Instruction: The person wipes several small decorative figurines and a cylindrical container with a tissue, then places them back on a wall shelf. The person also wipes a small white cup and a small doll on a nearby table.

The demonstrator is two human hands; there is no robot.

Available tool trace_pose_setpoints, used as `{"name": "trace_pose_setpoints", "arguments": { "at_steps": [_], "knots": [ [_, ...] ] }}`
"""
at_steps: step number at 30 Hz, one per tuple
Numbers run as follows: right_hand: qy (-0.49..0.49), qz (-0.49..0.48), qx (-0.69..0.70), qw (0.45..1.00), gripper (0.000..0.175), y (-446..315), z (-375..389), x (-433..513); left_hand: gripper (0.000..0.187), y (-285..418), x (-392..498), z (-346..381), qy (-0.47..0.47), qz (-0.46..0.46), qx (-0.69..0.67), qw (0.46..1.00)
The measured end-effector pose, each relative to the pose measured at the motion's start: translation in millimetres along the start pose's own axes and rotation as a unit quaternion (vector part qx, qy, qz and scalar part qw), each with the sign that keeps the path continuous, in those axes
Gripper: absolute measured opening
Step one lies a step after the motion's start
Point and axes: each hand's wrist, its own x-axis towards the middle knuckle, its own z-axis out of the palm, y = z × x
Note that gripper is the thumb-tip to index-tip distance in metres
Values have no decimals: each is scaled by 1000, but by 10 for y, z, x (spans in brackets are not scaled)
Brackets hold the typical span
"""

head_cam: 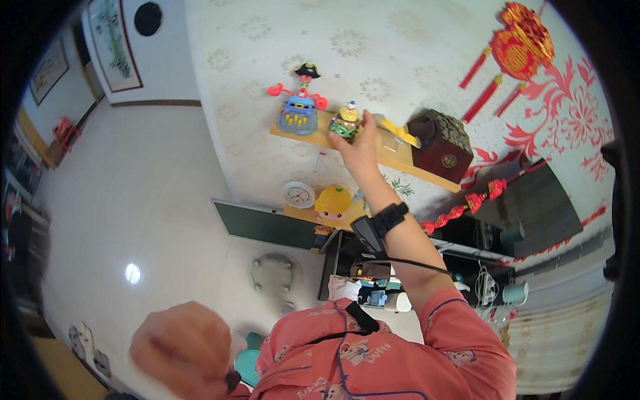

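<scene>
My right hand (pixel 361 145) reaches up to a wooden wall shelf (pixel 430 179), its thumb and fingers around a small figurine (pixel 346 122) with a yellow top and green base. Whether the figurine still rests on the shelf I cannot tell. To its left stands a crab figurine (pixel 298 107) with red claws and a black pirate hat. On the other side lie a yellow ribbon-like piece (pixel 400 132) and a dark red box (pixel 442 150) with a rough carved top. Low at the left, my left hand (pixel 182 350) is blurred and close, its fingers seemingly curled; its inside is hidden.
Below, a lower shelf bears a round white clock (pixel 299 194) and a yellow-haired cartoon figure (pixel 333 204). A green board (pixel 267 227) leans there, near a clear stool (pixel 272 272). Red hanging ornaments (pixel 520 52) and a dark television screen (pixel 530 215) are at right.
</scene>
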Motion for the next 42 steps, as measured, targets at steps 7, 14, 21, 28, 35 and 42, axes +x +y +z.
{"name": "trace_pose_setpoints", "arguments": {
  "at_steps": [7, 14, 21, 28, 35, 42],
  "knots": [
    [25, 25, -13, 999, 70, 65, 152, 47, 22, -509, -601, -140, 237, -188, 86, 949],
    [-57, 55, 151, 985, 63, -244, -226, -267, 30, -863, -1261, -353, 249, -379, 49, 890],
    [-126, 208, 272, 931, 67, 193, -978, -1199, 30, -1095, -1864, -185, 325, -491, 37, 807],
    [-55, 378, 196, 903, 57, 1529, -1588, -1495, 29, -1394, -1973, 120, 377, -497, 13, 782],
    [0, 432, 81, 898, 58, 2798, -1742, -1469, 27, -1643, -2070, 533, 421, -509, 19, 750],
    [-35, 442, -12, 896, 62, 3850, -1295, -1691, 27, -1755, -2321, 880, 501, -533, 30, 681]
  ]
}}
